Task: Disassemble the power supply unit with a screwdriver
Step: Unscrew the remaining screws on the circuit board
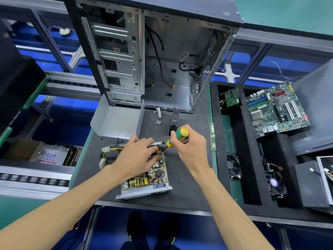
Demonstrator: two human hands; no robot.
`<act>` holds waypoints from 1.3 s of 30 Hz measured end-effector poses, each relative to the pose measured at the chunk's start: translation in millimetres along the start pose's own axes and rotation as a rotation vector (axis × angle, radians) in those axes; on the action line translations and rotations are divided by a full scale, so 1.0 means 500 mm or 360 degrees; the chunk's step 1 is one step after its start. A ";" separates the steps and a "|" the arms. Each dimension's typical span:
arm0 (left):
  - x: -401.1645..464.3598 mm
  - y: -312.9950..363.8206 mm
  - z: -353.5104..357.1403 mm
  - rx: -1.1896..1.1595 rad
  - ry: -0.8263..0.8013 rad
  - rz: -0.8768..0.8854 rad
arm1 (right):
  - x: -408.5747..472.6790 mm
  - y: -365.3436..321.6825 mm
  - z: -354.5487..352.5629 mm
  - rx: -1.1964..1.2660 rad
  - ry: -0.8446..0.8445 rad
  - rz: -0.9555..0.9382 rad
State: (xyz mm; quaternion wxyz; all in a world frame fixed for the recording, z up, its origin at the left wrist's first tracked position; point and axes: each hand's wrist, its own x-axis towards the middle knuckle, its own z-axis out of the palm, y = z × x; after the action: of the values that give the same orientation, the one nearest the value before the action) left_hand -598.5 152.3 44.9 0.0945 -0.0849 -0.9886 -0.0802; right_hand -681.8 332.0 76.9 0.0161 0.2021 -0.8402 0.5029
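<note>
Left hand [138,156] is lying flat on the PSU [144,177], steadying it; right hand [189,147] is gripping the screwdriver [177,137], whose tip may be slipping into nearby wires

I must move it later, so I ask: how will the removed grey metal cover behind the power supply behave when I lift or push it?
The grey metal cover looks like thin folded sheet, so probably light and fairly stiff. It rests on the black mat, so it may drag rather than slide. Its open edges could be sharp.
</note>
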 end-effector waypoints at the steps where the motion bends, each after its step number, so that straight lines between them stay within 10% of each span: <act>1: 0.000 0.001 0.000 -0.0003 0.0017 0.0005 | 0.000 -0.005 -0.001 -0.0018 -0.0015 -0.0022; 14: -0.006 0.002 0.006 -0.0014 0.0122 0.0024 | 0.071 -0.111 -0.044 -0.1107 -0.0736 0.0368; 24: -0.007 -0.001 0.017 -0.0021 0.0236 0.0033 | 0.034 -0.159 0.001 -0.0899 -0.0719 -0.0130; 39: -0.008 0.003 0.028 -0.0124 0.0352 -0.0042 | 0.032 -0.180 0.032 -0.1222 -0.0656 0.0303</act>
State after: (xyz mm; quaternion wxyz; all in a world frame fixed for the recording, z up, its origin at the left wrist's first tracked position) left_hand -596.8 155.6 30.8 0.1985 -0.0662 -0.9693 -0.1288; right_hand -661.8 276.0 148.4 -0.1241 0.1993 -0.9666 0.1031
